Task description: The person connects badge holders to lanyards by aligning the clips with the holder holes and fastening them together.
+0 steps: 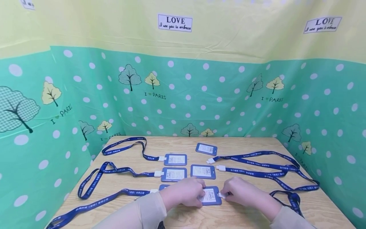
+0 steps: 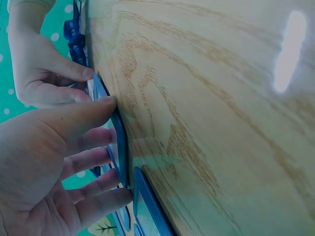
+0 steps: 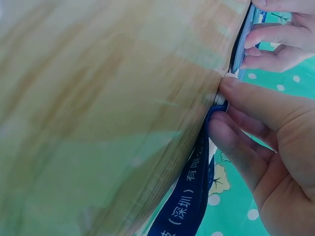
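Observation:
In the head view my left hand [image 1: 186, 192] holds a blue ID card holder [image 1: 212, 197] flat near the table's front. Its thumb [image 2: 106, 104] lies along one long edge in the left wrist view, with fingers at the opposite side. My right hand [image 1: 243, 193] pinches the white clip [image 1: 221, 196] at the holder's right end. From that clip runs a blue lanyard [image 3: 184, 201] with white lettering, partly hidden under the right wrist in the head view. Whether the clip is fastened is hidden by the fingertips.
Several holders with lanyards, one a blue holder [image 1: 175, 159], lie left on the wooden table [image 1: 171, 144]. Two loose holders lie near the middle, one at the back [image 1: 206, 149]. Two lanyards with white clips [image 1: 220, 168] stretch rightward. A patterned green curtain [image 1: 160, 121] surrounds the table.

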`<state>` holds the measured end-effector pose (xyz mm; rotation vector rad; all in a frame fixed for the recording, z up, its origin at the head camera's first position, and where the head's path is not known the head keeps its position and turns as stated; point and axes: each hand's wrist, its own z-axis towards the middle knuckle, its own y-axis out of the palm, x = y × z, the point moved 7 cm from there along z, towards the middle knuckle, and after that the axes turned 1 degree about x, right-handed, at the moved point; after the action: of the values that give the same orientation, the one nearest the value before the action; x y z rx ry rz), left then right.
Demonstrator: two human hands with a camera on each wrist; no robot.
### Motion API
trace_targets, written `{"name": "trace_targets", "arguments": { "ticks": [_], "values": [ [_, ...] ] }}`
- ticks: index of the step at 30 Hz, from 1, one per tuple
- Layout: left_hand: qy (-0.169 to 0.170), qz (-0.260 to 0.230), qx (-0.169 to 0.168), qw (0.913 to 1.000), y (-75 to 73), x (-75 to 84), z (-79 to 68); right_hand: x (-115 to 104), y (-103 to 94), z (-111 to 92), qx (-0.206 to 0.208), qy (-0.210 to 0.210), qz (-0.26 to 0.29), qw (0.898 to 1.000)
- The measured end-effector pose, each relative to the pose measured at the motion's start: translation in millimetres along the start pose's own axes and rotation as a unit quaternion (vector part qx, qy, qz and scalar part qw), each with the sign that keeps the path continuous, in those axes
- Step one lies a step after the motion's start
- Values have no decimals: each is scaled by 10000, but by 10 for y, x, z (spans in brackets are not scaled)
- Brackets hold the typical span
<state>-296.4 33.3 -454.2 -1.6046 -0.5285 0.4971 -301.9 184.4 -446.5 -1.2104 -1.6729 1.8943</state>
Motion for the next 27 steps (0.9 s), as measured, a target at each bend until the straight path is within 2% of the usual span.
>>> {"name": "trace_targets", "arguments": {
  "ticks": [13,27],
  "values": [
    [110,173,64,9998,-1,3,-6,-25,-5,5,18,15,-133,9999],
    [149,69,96,9998,-54,9,-25,-38,-13,33,19,-24,-147,9999]
  ]
}}
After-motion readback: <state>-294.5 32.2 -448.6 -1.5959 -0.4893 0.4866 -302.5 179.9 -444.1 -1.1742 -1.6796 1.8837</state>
